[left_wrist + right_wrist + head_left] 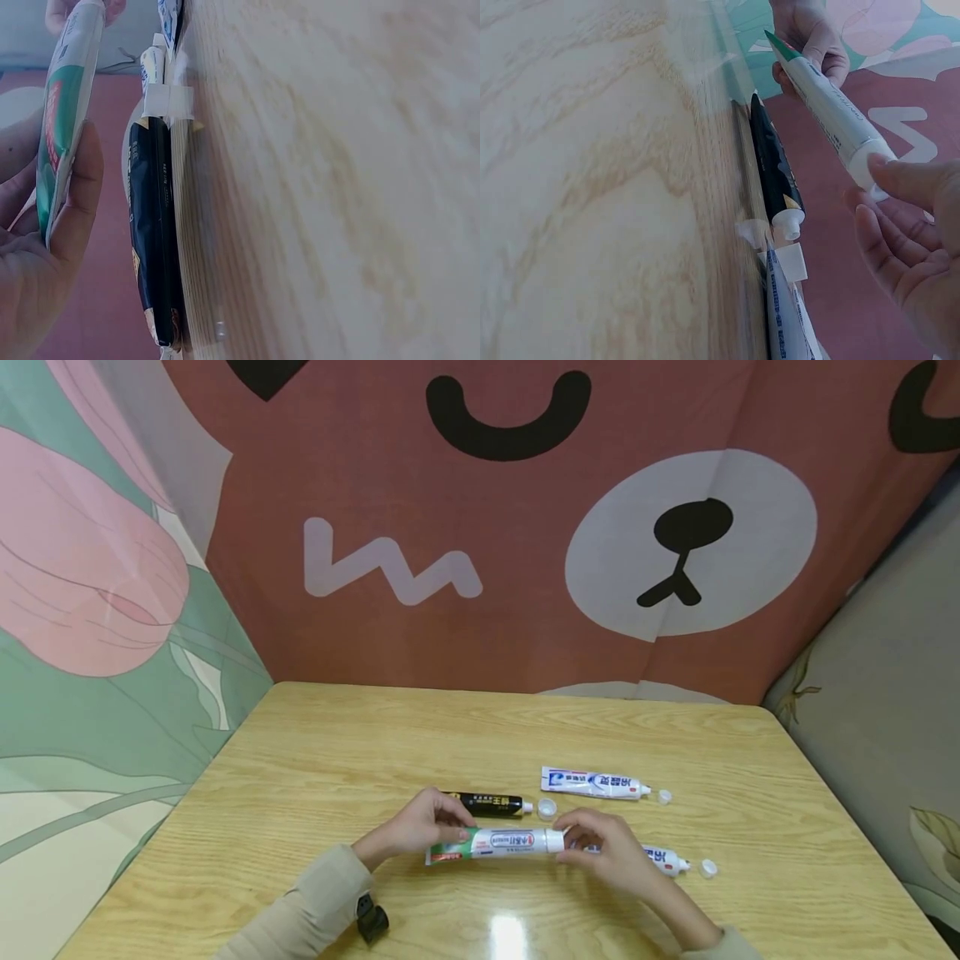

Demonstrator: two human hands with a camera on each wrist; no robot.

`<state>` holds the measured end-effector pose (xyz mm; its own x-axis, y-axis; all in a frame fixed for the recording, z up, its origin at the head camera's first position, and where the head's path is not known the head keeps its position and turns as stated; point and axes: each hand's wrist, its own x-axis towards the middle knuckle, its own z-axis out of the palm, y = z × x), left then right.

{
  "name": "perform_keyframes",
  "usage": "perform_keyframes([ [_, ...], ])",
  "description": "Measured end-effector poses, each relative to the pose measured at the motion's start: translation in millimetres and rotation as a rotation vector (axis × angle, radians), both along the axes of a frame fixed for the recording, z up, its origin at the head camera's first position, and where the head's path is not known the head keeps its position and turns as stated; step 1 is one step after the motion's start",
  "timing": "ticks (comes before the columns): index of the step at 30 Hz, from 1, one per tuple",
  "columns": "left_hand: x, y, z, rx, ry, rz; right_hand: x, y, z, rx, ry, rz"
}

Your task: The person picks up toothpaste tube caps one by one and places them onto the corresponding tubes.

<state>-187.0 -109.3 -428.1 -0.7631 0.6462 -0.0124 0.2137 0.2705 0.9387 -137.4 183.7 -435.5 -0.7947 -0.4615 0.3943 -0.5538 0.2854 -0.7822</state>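
A white and green toothpaste tube (513, 843) is held level above the table between both hands. My left hand (420, 825) grips its green flat end, thumb on one face and fingers behind, as the left wrist view shows. At the other end my right hand (613, 853) pinches the white cap (871, 174) between thumb and fingers. Just behind lies a black toothpaste tube (489, 805), its white nozzle bare. Beside that nozzle stands a loose white cap (547, 808). A white and blue toothpaste tube (666, 861) lies partly hidden by my right hand.
Farther back lies another white and blue toothpaste tube (592, 782), uncapped, with a small cap (664, 796) by its nozzle. One more small cap (708, 868) sits right of the front tube. The wooden table (360, 735) meets a printed cloth (390, 643) at its back edge.
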Motion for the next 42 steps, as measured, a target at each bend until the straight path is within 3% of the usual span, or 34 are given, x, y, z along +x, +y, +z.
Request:
perform_keyframes([
  [5,-0.4,0.7,0.5,-0.001,0.011,-0.004,0.9,0,1.0,0.05,-0.043,-0.049],
  [11,1.4,2.6,2.3,-0.018,0.03,0.004,1.0,1,2.5,0.055,-0.122,-0.01],
  [15,7.7,4.1,14.9,-0.008,0.034,-0.006,0.6,2,1.4,0.036,-0.146,0.02],
  [19,12.2,4.4,26.3,0.013,0.039,-0.016,0.4,3,0.3,0.056,-0.098,0.027],
  [23,11.7,4.1,24.2,0.01,0.039,-0.003,-0.8,3,-0.1,0.05,0.004,0.032],
  [26,7.8,4.1,13.9,-0.008,0.041,0.002,-1.7,2,-0.1,0.015,0.057,0.033],
  [30,1.6,4.1,-0.8,-0.008,0.049,-0.005,-0.4,1,-0.3,0.003,0.038,-0.006],
  [32,0.6,4.4,-3.0,-0.006,0.043,-0.002,0.6,1,-0.6,0.021,0.016,-0.029],
  [36,3.7,5.4,3.8,0.01,0.038,-0.008,1.7,1,-2.3,0.047,-0.028,-0.025],
  [42,9.6,5.4,16.8,0.049,0.054,-0.041,0.2,1,-4.7,-0.017,-0.087,0.065],
])
